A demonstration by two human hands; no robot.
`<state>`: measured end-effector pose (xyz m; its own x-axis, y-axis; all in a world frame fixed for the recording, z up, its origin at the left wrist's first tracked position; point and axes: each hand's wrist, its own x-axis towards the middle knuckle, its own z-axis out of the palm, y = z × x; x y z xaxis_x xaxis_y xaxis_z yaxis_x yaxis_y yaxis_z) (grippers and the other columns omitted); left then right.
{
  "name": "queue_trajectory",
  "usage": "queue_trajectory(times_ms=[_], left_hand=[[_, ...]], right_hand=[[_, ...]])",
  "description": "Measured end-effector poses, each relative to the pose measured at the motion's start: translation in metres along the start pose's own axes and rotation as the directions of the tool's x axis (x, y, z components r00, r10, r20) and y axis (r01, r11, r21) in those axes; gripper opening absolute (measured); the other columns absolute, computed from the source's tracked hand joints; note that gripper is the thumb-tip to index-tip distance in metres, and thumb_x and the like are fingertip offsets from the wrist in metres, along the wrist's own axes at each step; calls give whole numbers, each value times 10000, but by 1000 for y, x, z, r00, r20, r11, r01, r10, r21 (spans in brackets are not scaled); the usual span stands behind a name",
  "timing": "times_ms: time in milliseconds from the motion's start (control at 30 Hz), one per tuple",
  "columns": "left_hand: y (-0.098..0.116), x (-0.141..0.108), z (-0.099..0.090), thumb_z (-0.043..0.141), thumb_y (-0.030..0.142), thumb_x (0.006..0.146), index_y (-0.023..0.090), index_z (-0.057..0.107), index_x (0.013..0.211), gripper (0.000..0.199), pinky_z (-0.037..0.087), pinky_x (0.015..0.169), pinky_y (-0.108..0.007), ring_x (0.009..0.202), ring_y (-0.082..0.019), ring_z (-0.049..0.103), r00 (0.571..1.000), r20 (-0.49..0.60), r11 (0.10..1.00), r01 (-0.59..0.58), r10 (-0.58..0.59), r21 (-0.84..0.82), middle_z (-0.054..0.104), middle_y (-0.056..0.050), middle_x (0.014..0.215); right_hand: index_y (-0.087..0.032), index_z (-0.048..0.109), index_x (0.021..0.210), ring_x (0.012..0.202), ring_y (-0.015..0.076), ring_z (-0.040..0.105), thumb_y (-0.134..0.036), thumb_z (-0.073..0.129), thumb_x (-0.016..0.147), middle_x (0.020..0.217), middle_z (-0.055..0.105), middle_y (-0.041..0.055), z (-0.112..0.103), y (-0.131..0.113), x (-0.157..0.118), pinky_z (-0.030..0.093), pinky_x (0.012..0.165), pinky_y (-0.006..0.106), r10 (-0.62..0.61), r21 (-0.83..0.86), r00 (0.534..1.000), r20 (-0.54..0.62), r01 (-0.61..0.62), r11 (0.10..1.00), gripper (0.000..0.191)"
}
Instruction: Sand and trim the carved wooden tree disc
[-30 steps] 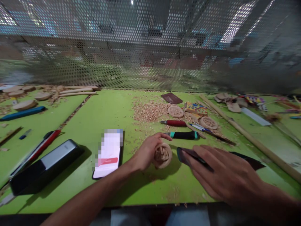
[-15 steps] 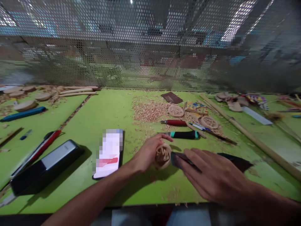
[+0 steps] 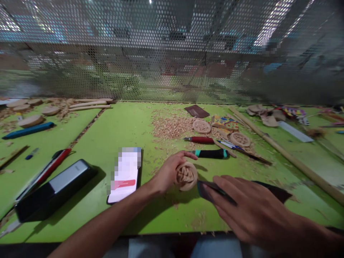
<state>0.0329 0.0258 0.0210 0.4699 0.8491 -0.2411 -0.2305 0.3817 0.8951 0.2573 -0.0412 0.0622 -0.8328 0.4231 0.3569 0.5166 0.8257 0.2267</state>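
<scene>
My left hand [image 3: 173, 168] grips a round carved wooden disc [image 3: 186, 176] by its left edge, index finger stretched out over the far side. The disc's carved face is turned up toward me. Pinched in my right hand [image 3: 248, 206] is a folded piece of dark sandpaper [image 3: 212, 190]. Its tip is close to the disc's right edge; I cannot tell whether they touch. A dark sheet [image 3: 275, 191] lies beyond my right hand, partly hidden by it. Just past the disc lies a black and teal knife handle [image 3: 211, 154].
A phone [image 3: 125, 175] and a black device [image 3: 56, 191] lie to the left. Behind the disc are wood shavings [image 3: 173, 127], a red-handled carving knife [image 3: 200, 140] and more carved discs [image 3: 201, 126]. A long stick [image 3: 285, 154] crosses the right side. Perforated metal mesh [image 3: 166, 71] stands behind the table.
The disc has tilted so its carved face shows more fully. My right hand, with the sandpaper, has shifted slightly right and toward me. My left hand keeps its hold.
</scene>
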Motion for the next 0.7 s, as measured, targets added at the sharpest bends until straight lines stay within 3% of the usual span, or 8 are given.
queue_trajectory(times_ms=[300,500,700], left_hand=[[-1,-3,3,544,417,808,191,588,1137,402,526,716,-350,748,-246,704,997,68,994,38,-32,-102,716,-62,787],[-1,-5,7,550,435,927,173,637,1110,331,494,709,-300,724,-186,646,997,1,997,-75,75,13,661,-44,810],[-6,-7,3,448,415,1005,197,632,1223,359,487,732,-302,824,-211,649,983,-16,973,-181,185,146,687,-66,913]], right_hand=[[-102,744,1106,900,273,672,-118,402,988,1057,730,145,5,-12,4,521,703,397,-59,-30,997,-45,58,998,362],[-69,713,1182,836,263,649,-140,460,969,1012,707,157,16,-9,6,517,653,385,-7,-9,1000,-3,7,1000,339],[-81,716,1173,877,277,650,-173,474,977,1042,698,170,18,-9,10,532,674,388,47,-22,999,-21,-48,999,324]])
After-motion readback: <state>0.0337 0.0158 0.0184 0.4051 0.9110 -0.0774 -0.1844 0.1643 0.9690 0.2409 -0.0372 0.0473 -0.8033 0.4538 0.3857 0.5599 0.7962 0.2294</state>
